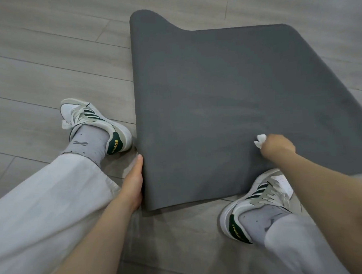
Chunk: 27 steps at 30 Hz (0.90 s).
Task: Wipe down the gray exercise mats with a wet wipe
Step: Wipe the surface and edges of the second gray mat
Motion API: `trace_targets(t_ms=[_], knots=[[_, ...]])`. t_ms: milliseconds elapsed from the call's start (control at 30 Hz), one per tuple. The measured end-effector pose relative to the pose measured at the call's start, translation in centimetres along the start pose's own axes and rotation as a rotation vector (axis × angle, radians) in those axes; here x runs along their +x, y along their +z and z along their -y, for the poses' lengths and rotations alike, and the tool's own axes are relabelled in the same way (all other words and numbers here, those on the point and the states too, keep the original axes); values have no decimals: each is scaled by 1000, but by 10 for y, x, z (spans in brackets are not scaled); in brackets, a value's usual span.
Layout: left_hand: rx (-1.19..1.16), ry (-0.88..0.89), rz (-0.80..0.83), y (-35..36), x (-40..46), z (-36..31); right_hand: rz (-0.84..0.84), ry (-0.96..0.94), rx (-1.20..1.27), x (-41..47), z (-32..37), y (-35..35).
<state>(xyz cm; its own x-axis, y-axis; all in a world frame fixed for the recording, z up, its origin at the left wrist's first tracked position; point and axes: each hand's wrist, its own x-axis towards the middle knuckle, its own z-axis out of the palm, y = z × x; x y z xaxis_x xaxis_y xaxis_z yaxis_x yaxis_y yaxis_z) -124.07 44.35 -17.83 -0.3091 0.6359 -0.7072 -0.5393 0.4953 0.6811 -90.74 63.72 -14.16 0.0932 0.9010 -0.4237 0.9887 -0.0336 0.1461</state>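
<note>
A dark gray exercise mat point(215, 89) lies on the floor ahead of me, its far end curled up. My right hand point(278, 147) grips a crumpled white wet wipe point(260, 141) and holds it against the mat's near right part. My left hand point(134, 181) holds the mat's near left edge, thumb along the side; the fingers are hidden under the mat.
Gray wood-look floor point(46, 60) surrounds the mat. My left foot in a white and green sneaker point(95, 124) rests left of the mat. My right sneaker point(257, 204) sits at the mat's near right corner, touching its edge. Light trousers cover both legs.
</note>
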Motion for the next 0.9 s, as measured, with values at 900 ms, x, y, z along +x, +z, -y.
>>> trace_targets(t_ms=[900], knots=[[-19,-26,-12,17,-35,-6,109,-460,272,-133,140,6]])
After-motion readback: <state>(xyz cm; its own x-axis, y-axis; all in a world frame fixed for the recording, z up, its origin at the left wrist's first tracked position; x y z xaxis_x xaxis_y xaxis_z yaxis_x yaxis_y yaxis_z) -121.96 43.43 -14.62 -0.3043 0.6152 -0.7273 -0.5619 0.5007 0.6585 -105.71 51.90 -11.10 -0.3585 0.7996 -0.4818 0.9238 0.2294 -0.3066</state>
